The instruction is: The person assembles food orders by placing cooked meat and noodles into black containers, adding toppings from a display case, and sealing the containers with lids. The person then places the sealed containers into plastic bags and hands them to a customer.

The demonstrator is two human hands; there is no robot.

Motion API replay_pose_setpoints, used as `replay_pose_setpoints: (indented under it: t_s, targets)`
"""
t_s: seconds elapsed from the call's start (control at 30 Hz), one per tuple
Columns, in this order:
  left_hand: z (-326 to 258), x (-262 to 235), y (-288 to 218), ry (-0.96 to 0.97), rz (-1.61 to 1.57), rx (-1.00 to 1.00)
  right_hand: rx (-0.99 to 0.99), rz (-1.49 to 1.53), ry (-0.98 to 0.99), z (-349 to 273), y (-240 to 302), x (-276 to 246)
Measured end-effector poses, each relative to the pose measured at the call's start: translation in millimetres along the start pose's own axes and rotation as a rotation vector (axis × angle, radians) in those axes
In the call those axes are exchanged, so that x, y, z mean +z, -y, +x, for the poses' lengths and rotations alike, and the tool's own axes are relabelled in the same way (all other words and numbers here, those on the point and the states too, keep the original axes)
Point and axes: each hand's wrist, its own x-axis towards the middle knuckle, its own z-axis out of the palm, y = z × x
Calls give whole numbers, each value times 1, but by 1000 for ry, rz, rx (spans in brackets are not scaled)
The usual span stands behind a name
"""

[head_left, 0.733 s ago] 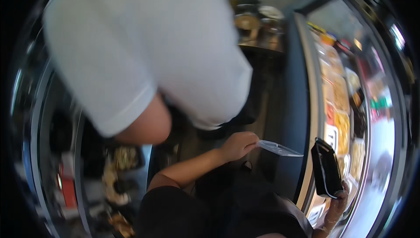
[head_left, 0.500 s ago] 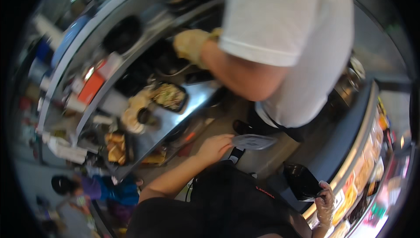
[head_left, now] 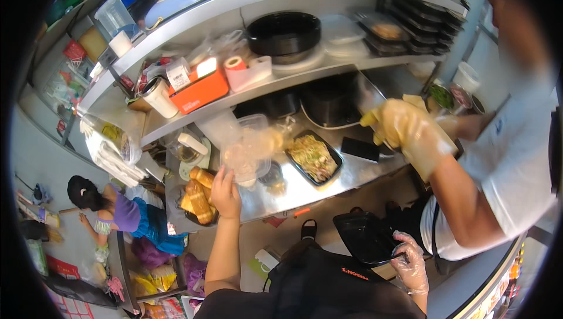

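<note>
My bare left hand (head_left: 225,194) reaches over the steel counter, its fingers at the near corner of a clear plastic lid (head_left: 249,163), apparently gripping it. The lid's outline is faint against the things behind it. In a clear disposable glove, my right hand (head_left: 409,263) grips the rim of a black plastic container (head_left: 363,238), held tilted in front of my body with nothing seen inside. Just left of my left hand lie golden bread rolls (head_left: 200,201) in a dark tray. Right of the lid, a filled black container of shredded food (head_left: 315,159) stands on the counter.
At the right a co-worker's yellow-gloved hand (head_left: 410,131) works over the counter. Above it runs a shelf with a black round bowl (head_left: 284,33), an orange box (head_left: 199,87) and stacked containers (head_left: 425,22). Another person (head_left: 120,207) is at the lower left.
My view has swung left toward the counter. My left hand has gone from beside the co-worker to over the counter with the lid. My right hand still holds the black container.
</note>
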Motion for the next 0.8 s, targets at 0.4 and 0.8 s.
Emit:
replay_pose_setpoints:
  t_s: [0.4, 0.8]
  targets:
    - [132, 96, 123, 61, 281, -125, -208, 6, -16, 172, 45, 67]
    - [154, 132, 156, 227, 315, -77, -472, -150, 118, 275, 26, 117]
